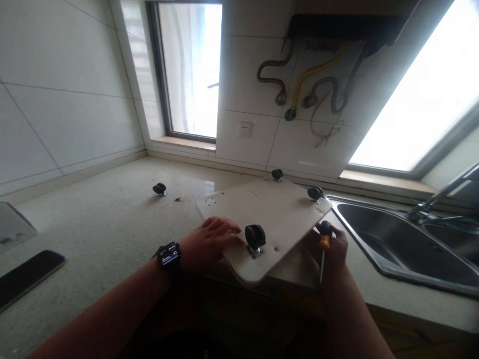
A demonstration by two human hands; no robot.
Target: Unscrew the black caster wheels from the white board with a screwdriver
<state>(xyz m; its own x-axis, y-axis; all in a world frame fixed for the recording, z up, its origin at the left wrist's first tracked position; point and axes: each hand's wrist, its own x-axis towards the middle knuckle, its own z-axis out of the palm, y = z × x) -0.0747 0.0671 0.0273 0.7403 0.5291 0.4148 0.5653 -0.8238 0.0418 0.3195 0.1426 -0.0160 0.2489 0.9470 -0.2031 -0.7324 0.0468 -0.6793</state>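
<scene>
A white board [258,209] with rounded corners lies on the counter, its near corner reaching past the front edge. Black caster wheels stand on three of its corners: a near one [255,236], a right one [315,193] and a far one [277,174]. The left corner has only small screw holes [212,201]. My left hand [209,242] grips the board's near-left edge, fingers over the top; its thumb is hidden. In my right hand [340,247], beside the right edge, is a screwdriver [325,243] with its shaft pointing down. A loose caster [159,189] sits left of the board.
Small dark screws [177,200] lie near the loose caster. A dark phone [30,276] and a white box-like item [13,227] are at far left. A steel sink [389,239] with a faucet [422,209] is on the right. Pipes [299,89] hang on the back wall.
</scene>
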